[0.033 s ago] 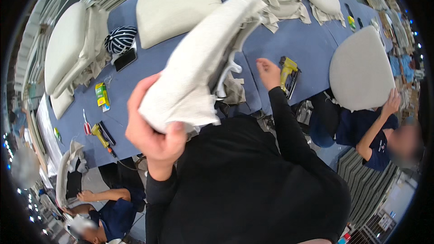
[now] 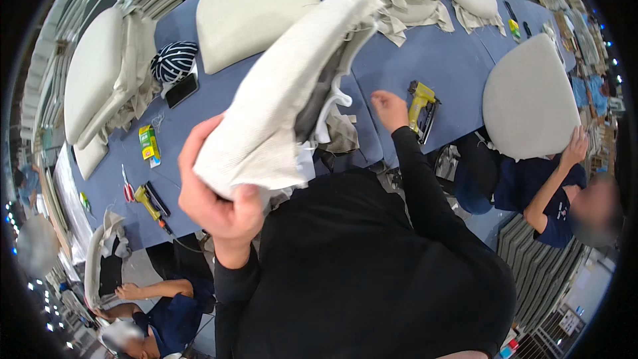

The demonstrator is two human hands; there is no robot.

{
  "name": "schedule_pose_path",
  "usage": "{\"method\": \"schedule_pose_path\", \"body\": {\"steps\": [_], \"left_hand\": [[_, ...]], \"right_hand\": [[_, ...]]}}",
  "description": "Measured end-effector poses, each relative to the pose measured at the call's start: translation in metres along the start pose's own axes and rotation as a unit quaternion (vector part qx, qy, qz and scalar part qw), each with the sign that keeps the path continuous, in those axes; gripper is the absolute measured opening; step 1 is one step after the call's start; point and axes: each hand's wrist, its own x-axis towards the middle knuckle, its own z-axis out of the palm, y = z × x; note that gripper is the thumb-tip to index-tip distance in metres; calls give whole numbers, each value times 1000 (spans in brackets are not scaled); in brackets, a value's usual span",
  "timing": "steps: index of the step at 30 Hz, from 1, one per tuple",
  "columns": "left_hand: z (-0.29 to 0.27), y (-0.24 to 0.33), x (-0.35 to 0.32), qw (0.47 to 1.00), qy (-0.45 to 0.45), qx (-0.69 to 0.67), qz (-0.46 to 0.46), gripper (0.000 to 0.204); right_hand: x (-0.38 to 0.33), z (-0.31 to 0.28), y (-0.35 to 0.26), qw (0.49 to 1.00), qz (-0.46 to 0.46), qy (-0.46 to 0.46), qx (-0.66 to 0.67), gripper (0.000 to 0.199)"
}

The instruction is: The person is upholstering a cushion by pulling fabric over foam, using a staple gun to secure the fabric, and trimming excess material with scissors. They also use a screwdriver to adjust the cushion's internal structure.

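Observation:
My left hand [image 2: 222,203] is closed round the lower end of a beige fabric-covered seat cushion [image 2: 266,93], thumb on the near side. The cushion is tilted up on edge above the table, its loose fabric and dark underside facing right. White strips [image 2: 329,116] hang from that underside. My right hand [image 2: 391,110] is apart from the cushion, over the table, with fingers curled in and nothing visible in them. Just right of it lies a yellow staple gun [image 2: 423,108].
On the blue-grey table [image 2: 458,70] lie a beige cushion [image 2: 256,13], a striped cap [image 2: 174,61], a phone [image 2: 181,91], scissors [image 2: 127,186] and another staple gun [image 2: 150,201]. At right a co-worker holds a cushion [image 2: 531,100]; another person works at lower left.
The cushion and my left hand have shifted slightly left, and the cushion's underside shows a little more. My right hand has moved slightly left.

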Motion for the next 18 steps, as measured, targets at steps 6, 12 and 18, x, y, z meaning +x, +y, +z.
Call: {"method": "schedule_pose_path", "body": {"steps": [6,12,18], "left_hand": [[-5,-5,-7,1000,-11,29,3,86],[0,-1,-2,999,-20,36,31,66],[4,18,9,993,-44,59,93,66]], "right_hand": [[-18,56,12,991,-31,-85,-97,13],[-7,56,6,946,-43,-182,-263,21],[27,-65,-5,951,-1,-274,142,34]]}}
